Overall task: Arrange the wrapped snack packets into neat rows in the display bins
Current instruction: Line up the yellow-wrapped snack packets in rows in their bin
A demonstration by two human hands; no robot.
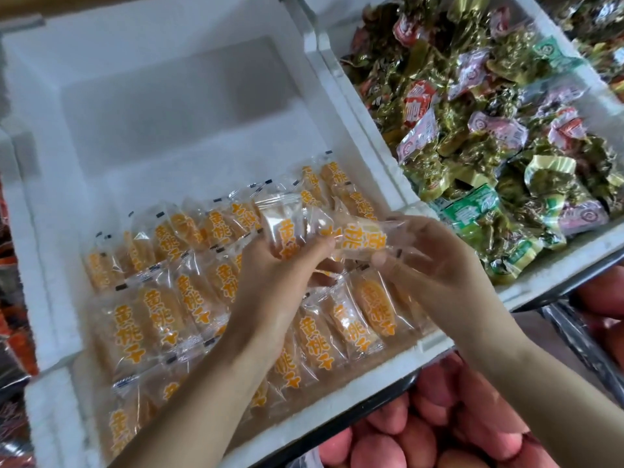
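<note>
"Snack packets first: which ones are actually in hand?"

"Two. The left hand has its fingers curled round one orange-lettered packet, held with its long axis pointing away from the person. The right hand pinches a second, crosswise packet by its right end, between thumb and fingers."

"Do those two touch?"

"They meet or overlap between the hands. I cannot tell which lies on top."

"And below the hands?"

"Packed rows fill the near half of the white foam bin, each piece lying lengthwise, near to far, shingled against its neighbour. The back row runs from the left toward the far right corner. Beyond it the bin floor is bare."

"So what does the placing turn on?"

"Axis, I'd say. The crosswise packet lies roughly square to the rows, so it likely needs about a quarter turn before it matches them. The left hand's piece is already close to their line. The bare floor lies ahead of both hands, past the back row, with the left hand a little nearer."

"Anything beside the bin?"

"To the right, a neighbouring bin holds a loose heap of green and pink packets. Pinkish round produce lies below the shelf edge."
</note>
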